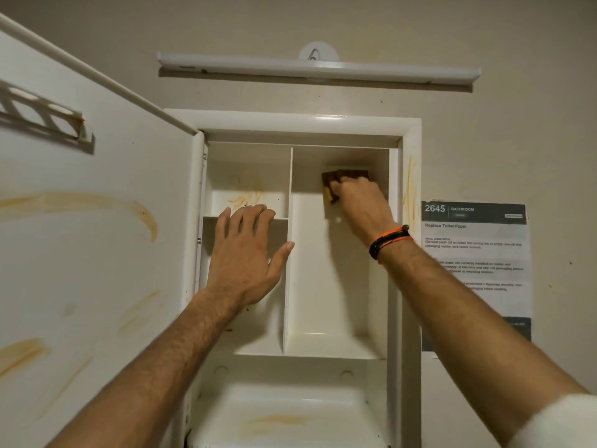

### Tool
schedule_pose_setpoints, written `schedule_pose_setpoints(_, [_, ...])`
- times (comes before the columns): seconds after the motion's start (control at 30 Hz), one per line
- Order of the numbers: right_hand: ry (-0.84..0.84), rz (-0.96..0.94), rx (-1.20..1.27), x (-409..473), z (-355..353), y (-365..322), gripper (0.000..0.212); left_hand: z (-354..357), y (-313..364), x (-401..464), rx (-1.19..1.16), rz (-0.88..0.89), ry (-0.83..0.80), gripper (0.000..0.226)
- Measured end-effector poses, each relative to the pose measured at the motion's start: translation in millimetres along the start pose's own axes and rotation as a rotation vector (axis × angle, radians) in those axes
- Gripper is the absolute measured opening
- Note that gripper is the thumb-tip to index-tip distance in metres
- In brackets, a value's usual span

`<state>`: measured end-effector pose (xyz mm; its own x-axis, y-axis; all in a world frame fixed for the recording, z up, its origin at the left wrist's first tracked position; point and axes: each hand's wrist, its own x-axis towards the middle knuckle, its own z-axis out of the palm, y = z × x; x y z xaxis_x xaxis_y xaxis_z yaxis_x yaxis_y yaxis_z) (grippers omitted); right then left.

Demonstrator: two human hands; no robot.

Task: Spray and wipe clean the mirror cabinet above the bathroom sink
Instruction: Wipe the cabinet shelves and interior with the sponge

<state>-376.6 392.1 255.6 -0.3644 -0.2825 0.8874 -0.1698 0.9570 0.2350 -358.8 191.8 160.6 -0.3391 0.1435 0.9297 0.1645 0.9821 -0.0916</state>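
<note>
Head view: looking up into the open mirror cabinet [410, 130], door [97, 221] swung out to the left
Right hand [358, 202]: fingers curled round a brown and yellow sponge [332, 184], pressing it on the back wall of the tall right compartment, up near the top
Left hand [245, 253]: fingers spread and straight, resting on the small left shelf [210, 217], holding nothing
Stains: orange smears on the door, frame and upper left cubby
Wall: light bar [316, 67] above, printed notice [475, 273] to the right

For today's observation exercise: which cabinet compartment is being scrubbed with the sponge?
The tall right compartment: the right hand presses the brown-and-yellow sponge there.
</note>
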Motion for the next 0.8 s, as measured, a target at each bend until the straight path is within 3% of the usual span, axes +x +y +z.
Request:
schedule_pose_setpoints(0.13, [-0.042,0.058,0.011,-23,22,-3,0.049,0,1,0,-0.015,0.003,0.003,0.066])
schedule_pose_setpoints(0.3, [-0.146,0.104,0.131,-82,44,-17,0.056,-1,0,1,0.008,0.001,-0.009,0.067])
schedule_pose_setpoints(0.53, [-0.387,0.079,0.191,-155,55,-34,0.051,-1,1,1,0.011,0.000,-0.020,0.069])
schedule_pose_setpoints(0.8, [-0.650,0.163,0.217,-162,40,-36,0.020,-1,1,1,-0.012,0.005,-0.018,0.068])
